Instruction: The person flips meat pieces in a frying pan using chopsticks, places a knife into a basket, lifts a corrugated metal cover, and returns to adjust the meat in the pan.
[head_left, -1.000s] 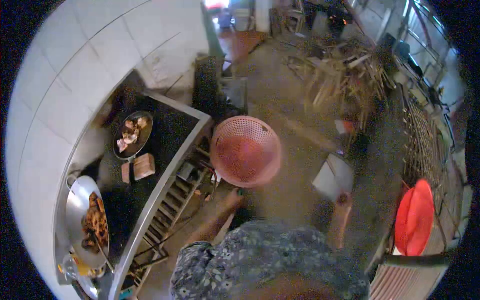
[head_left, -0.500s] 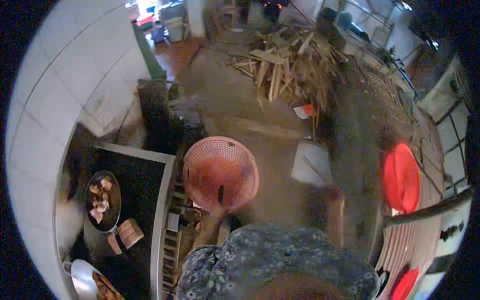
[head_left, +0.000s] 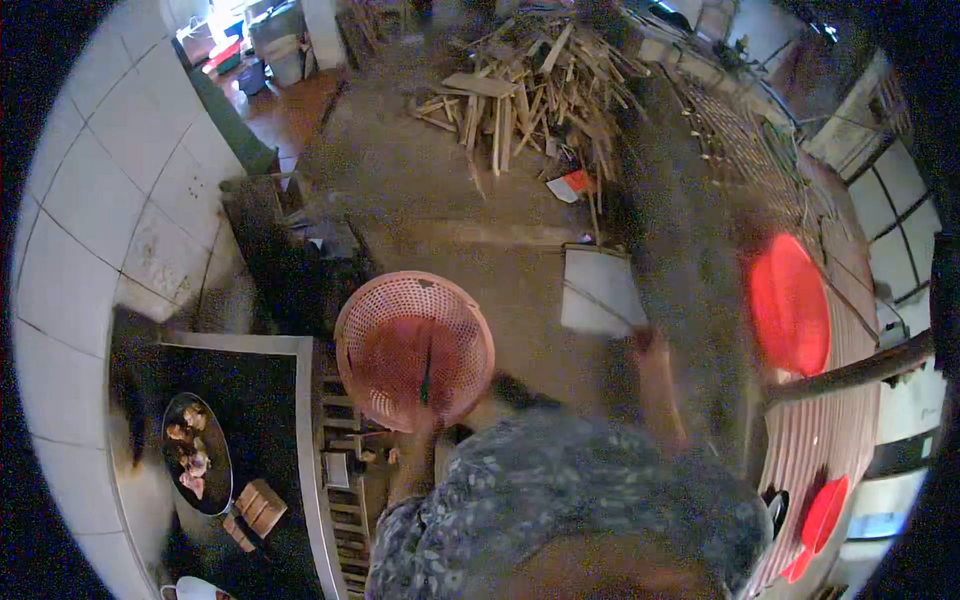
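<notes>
My left hand (head_left: 425, 418) is closed at the near rim of a pink perforated plastic basket (head_left: 362, 300). From this hand a slender dark item (head_left: 428, 365) extends up across the inside of the basket; its kind is unclear. My right hand (head_left: 648, 345), smeared by motion, hangs low on the other side, close to the lower corner of a pale flat panel (head_left: 598, 288). Its fingers are too blurred to read, and I cannot tell whether it touches the panel.
Left, a dark pan (head_left: 180, 408) with pieces of food sits on a black-topped stove (head_left: 265, 400) near reddish blocks (head_left: 262, 505). Split firewood (head_left: 535, 95) is heaped ahead. A red basin (head_left: 790, 305) lies on corrugated sheeting (head_left: 815, 430) at right, beyond a pole (head_left: 860, 368).
The view has turned, so the woodpile and panel sit farther up and left. The basket has moved left in view, still at my left hand; more of the slender dark item shows.
</notes>
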